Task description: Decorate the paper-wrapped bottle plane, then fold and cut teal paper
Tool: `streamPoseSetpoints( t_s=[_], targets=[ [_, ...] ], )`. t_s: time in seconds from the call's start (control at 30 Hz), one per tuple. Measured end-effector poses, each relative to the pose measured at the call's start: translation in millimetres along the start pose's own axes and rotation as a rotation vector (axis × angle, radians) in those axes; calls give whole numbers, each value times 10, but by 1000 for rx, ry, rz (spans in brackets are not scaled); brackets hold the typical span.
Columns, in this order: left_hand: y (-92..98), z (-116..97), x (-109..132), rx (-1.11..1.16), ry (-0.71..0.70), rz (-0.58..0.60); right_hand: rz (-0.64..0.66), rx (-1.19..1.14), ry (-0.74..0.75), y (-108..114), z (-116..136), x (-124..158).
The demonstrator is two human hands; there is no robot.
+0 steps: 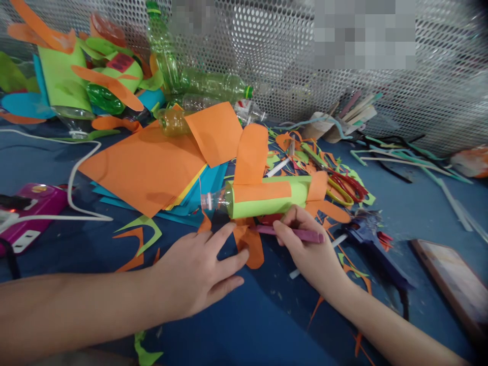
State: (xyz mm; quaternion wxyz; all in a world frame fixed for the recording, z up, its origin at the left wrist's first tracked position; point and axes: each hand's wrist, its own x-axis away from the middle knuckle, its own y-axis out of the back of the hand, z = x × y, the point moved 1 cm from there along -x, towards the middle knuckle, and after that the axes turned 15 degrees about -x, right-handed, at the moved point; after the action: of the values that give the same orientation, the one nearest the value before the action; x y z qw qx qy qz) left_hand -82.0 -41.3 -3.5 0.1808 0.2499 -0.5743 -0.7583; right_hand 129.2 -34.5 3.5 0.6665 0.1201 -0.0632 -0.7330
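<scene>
A plastic bottle [218, 200] lies on its side, wrapped in lime-green paper [270, 206] with an orange strip [263, 191] along it and orange paper wings and tail pieces sticking out. My left hand [198, 272] is palm down with its fingers spread, fingertips on or close to the near orange wing [252, 249]. Between the thumb and fingers of my right hand [305, 241] is a slim purple stick [310, 236], held like a pen. Its far end points left at the base of that wing; I cannot tell whether it is a pen.
Orange and blue paper sheets [148, 168] lie behind left, beside green bottles [213, 84] and finished-looking paper-covered bottles [64, 76]. Scissors [345, 185], a blue glue gun [373, 244] and a phone [453, 279] sit right. A purple power strip [41, 203] trails cables left. Paper scraps surround the bottle.
</scene>
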Motion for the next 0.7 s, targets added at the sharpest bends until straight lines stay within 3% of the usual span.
streamPoseSetpoints(
  t_s=[0.7],
  targets=[
    [-17,2,-12,15,4,-18,64,-77,4,-17,4,8]
  ],
)
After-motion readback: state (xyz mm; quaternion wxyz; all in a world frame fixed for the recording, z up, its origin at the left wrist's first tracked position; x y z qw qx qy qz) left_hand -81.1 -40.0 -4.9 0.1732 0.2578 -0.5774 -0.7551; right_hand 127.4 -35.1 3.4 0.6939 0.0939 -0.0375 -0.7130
